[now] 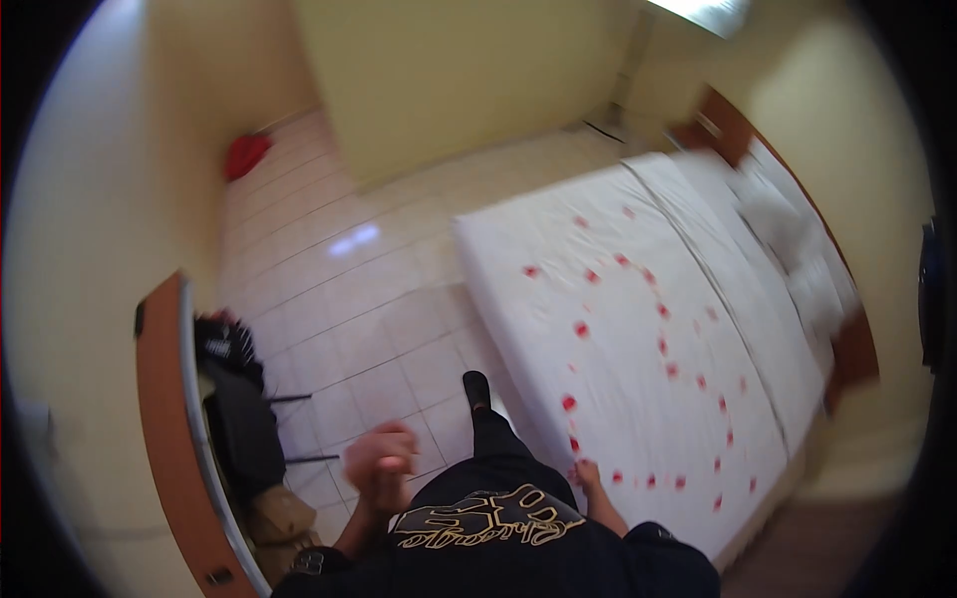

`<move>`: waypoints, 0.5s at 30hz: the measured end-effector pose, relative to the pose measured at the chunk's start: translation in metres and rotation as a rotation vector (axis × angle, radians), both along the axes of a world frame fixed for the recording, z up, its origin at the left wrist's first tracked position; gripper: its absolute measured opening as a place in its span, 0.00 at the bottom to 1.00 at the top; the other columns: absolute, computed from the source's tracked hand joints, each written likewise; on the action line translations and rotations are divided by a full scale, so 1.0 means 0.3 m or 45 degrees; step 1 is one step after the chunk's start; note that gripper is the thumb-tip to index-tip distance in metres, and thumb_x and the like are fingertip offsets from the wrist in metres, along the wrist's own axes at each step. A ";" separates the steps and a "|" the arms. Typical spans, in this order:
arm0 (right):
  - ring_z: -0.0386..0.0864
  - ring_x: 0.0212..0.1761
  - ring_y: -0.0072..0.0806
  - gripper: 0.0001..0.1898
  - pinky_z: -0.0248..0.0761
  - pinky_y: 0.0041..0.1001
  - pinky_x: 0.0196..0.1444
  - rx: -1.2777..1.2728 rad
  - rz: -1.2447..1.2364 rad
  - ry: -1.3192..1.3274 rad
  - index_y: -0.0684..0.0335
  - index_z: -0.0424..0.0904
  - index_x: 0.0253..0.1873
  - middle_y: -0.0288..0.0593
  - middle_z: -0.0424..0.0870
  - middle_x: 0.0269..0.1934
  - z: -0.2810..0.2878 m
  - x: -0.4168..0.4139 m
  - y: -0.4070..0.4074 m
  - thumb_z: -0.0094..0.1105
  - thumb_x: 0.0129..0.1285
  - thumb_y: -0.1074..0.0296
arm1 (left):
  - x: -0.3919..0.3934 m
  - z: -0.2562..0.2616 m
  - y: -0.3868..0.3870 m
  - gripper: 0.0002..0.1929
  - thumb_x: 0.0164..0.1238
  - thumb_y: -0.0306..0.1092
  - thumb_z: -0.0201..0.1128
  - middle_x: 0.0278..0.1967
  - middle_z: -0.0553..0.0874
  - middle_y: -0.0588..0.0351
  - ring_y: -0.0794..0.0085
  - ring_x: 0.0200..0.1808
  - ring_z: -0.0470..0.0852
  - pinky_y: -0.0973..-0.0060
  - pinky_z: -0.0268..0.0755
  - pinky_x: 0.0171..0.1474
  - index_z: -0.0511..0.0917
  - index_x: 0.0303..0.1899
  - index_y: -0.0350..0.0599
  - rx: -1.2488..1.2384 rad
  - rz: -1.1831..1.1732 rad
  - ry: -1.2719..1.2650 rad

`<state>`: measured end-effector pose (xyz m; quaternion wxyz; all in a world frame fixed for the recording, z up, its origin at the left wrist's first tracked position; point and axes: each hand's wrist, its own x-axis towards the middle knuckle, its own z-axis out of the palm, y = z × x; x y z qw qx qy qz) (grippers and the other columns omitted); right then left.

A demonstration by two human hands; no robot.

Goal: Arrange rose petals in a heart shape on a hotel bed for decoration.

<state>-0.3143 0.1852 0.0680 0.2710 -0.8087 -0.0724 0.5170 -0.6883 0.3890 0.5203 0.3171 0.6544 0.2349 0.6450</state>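
My left hand (383, 465) is raised in front of my body on the left, above the tiled floor. Its fingers are curled, but blur hides whether anything is inside. Low by the near edge of the bed hangs my right hand (588, 475), close to a red petal (574, 444). A small reddish patch shows at its fingertips, and I cannot make out whether it is held. Across the white bed sheet (620, 359), red and pale petals form a curving outline like a heart, with several more scattered outside it.
Blurred white pillows (777, 217) lie against the wooden headboard (804, 179). To my left, a wooden desk (164, 404) stands by a dark chair (243, 426) with clothing (224, 340) and a brown bag (282, 516). A red item (247, 155) lies in the far corner on the tiled floor (359, 299).
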 end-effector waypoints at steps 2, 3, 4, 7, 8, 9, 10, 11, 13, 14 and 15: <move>0.80 0.26 0.31 0.15 0.73 0.30 0.30 -0.035 0.584 -0.035 0.58 0.79 0.43 0.40 0.83 0.28 -0.059 -0.013 0.201 0.54 0.65 0.52 | -0.050 -0.036 0.097 0.20 0.77 0.42 0.47 0.19 0.75 0.56 0.70 0.19 0.72 0.73 0.70 0.28 0.73 0.26 0.39 -0.327 -0.129 0.459; 0.80 0.26 0.31 0.15 0.74 0.31 0.30 -0.022 0.862 -0.092 0.59 0.79 0.43 0.40 0.83 0.28 -0.097 -0.002 0.317 0.54 0.65 0.53 | -0.056 -0.088 0.150 0.18 0.76 0.41 0.48 0.21 0.77 0.55 0.67 0.22 0.75 0.72 0.71 0.32 0.73 0.29 0.38 -0.440 -0.196 0.609; 0.80 0.27 0.31 0.15 0.74 0.32 0.31 0.015 1.082 -0.107 0.59 0.79 0.44 0.41 0.83 0.28 -0.142 -0.003 0.442 0.54 0.65 0.53 | -0.061 -0.164 0.222 0.16 0.75 0.41 0.50 0.23 0.78 0.54 0.63 0.25 0.77 0.72 0.73 0.36 0.74 0.31 0.38 -0.601 -0.237 0.790; 0.82 0.29 0.32 0.15 0.75 0.34 0.32 0.173 1.474 -0.069 0.60 0.78 0.46 0.42 0.83 0.28 -0.256 -0.041 0.832 0.55 0.66 0.55 | -0.114 -0.500 0.419 0.14 0.73 0.41 0.49 0.31 0.83 0.49 0.56 0.35 0.82 0.66 0.73 0.42 0.76 0.39 0.39 -1.310 -0.301 0.525; 0.82 0.29 0.33 0.15 0.75 0.35 0.33 0.258 1.539 -0.052 0.60 0.78 0.46 0.42 0.83 0.28 -0.272 -0.075 0.981 0.55 0.66 0.55 | -0.157 -0.617 0.460 0.15 0.73 0.42 0.49 0.34 0.84 0.46 0.55 0.39 0.82 0.63 0.73 0.44 0.76 0.43 0.40 -1.302 -0.046 0.923; 0.82 0.30 0.33 0.15 0.76 0.36 0.33 0.347 1.577 -0.020 0.61 0.78 0.47 0.42 0.83 0.28 -0.276 -0.131 1.132 0.55 0.66 0.56 | -0.208 -0.717 0.450 0.17 0.73 0.44 0.49 0.38 0.84 0.44 0.53 0.43 0.83 0.60 0.73 0.47 0.76 0.47 0.40 -1.264 0.163 1.312; 0.83 0.31 0.33 0.15 0.76 0.37 0.34 0.342 1.558 -0.029 0.61 0.78 0.48 0.43 0.83 0.28 -0.270 -0.214 1.283 0.55 0.66 0.57 | -0.269 -0.795 0.421 0.23 0.71 0.51 0.49 0.44 0.83 0.42 0.50 0.48 0.81 0.59 0.72 0.51 0.76 0.52 0.41 -1.375 0.283 1.685; 0.82 0.29 0.32 0.15 0.75 0.34 0.30 0.193 1.393 0.123 0.61 0.78 0.48 0.42 0.83 0.28 -0.229 -0.251 1.431 0.55 0.66 0.56 | -0.323 -0.852 0.409 0.26 0.70 0.55 0.49 0.46 0.83 0.39 0.47 0.48 0.81 0.57 0.71 0.54 0.78 0.51 0.40 -1.593 0.307 1.892; 0.82 0.27 0.30 0.16 0.74 0.31 0.27 -0.014 1.159 0.221 0.60 0.76 0.51 0.42 0.83 0.31 -0.130 -0.319 1.741 0.54 0.68 0.55 | -0.400 -0.909 0.435 0.30 0.70 0.59 0.47 0.46 0.84 0.39 0.47 0.48 0.81 0.55 0.70 0.55 0.80 0.48 0.37 -2.193 0.269 1.085; 0.83 0.28 0.30 0.17 0.74 0.31 0.27 0.006 1.146 0.226 0.59 0.74 0.53 0.41 0.83 0.34 -0.077 -0.346 1.894 0.54 0.68 0.53 | -0.436 -0.903 0.482 0.30 0.70 0.59 0.47 0.46 0.84 0.39 0.47 0.48 0.81 0.55 0.70 0.55 0.80 0.48 0.37 -2.185 0.262 1.093; 0.82 0.27 0.29 0.17 0.73 0.29 0.26 0.072 1.118 0.241 0.60 0.74 0.53 0.42 0.83 0.33 -0.034 -0.374 2.031 0.54 0.69 0.54 | -0.467 -0.872 0.530 0.29 0.71 0.57 0.47 0.45 0.84 0.39 0.50 0.48 0.82 0.57 0.72 0.53 0.80 0.46 0.35 -2.103 0.228 1.143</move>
